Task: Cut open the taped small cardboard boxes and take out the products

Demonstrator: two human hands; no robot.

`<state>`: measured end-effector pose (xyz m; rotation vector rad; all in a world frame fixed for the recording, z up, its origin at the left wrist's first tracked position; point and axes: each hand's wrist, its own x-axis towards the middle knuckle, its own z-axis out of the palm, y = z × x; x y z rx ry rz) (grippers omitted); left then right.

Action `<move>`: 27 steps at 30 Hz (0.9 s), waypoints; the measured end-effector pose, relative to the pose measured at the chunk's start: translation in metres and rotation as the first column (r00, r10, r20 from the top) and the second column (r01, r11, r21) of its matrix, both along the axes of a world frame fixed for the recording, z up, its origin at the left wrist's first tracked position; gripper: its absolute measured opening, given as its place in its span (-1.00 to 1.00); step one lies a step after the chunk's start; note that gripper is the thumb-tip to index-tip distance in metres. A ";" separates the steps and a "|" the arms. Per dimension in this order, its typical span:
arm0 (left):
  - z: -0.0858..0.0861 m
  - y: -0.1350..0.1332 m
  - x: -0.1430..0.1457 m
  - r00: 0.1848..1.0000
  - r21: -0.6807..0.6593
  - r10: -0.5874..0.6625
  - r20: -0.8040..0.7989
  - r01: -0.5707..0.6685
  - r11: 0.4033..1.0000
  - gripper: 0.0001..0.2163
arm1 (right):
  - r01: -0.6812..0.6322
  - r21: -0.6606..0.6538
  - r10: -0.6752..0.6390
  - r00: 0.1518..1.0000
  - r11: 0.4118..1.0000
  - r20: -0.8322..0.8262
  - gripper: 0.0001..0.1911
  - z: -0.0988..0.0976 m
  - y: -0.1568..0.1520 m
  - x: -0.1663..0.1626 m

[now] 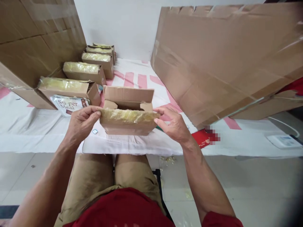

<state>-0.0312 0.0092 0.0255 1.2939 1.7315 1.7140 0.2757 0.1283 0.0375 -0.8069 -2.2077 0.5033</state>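
Note:
A small cardboard box (127, 127) stands in front of me on the white cloth, its far flap (129, 94) raised and its top partly uncovered. Crinkled yellowish tape (129, 115) covers the near flap along its length. My left hand (84, 123) pinches the left end of this taped flap between thumb and fingers. At the flap's right end, my right hand (171, 123) grips with thumb and forefinger. The box's contents are hidden from this angle. A "Super Meal" pouch (68, 105) leans beside my left hand.
Several taped small boxes (81, 74) form a row at the left, alongside a large carton (35, 41). Another large cardboard sheet or carton (224, 60) stands at the right. A red packet (201, 138) and a white device (284, 141) lie near the table's front edge.

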 end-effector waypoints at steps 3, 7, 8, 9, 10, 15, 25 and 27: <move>-0.002 0.011 -0.006 1.000 0.033 0.012 0.004 -0.012 0.999 -0.84 | -0.098 -0.174 0.076 0.989 0.980 -0.126 -0.70 -0.005 -0.013 0.002; -0.008 0.025 -0.005 0.993 0.060 0.112 -0.022 -0.111 0.992 -0.86 | -0.170 -0.340 0.097 0.970 0.925 -0.223 -0.77 -0.010 -0.027 -0.002; -0.010 0.025 -0.001 0.985 0.082 0.166 -0.041 -0.162 0.983 -0.84 | -0.190 -0.375 0.098 0.963 0.907 -0.252 -0.77 -0.011 -0.030 -0.003; -0.012 0.022 0.005 0.969 0.121 0.235 -0.073 -0.225 0.967 -0.82 | -0.206 -0.403 0.094 0.955 0.892 -0.280 -0.76 -0.012 -0.031 -0.004; -0.014 0.018 0.014 0.943 0.174 0.313 -0.115 -0.291 0.941 -0.79 | -0.213 -0.422 0.084 0.949 0.881 -0.303 -0.76 -0.013 -0.033 -0.005; -0.026 -0.024 0.083 0.882 0.336 0.339 -0.329 -0.226 0.914 -0.86 | -0.193 -0.416 0.043 0.938 0.889 -0.343 -0.79 -0.017 -0.039 -0.009; -0.033 -0.038 0.128 0.994 0.090 0.042 -0.105 -0.033 0.995 -0.91 | -0.155 -0.270 0.091 0.967 0.950 -0.236 -0.83 -0.002 -0.051 -0.013; -0.034 -0.037 0.124 0.998 0.082 0.034 -0.062 -0.028 0.996 -0.90 | -0.143 -0.166 0.112 0.977 0.976 -0.182 -0.84 0.007 -0.048 -0.020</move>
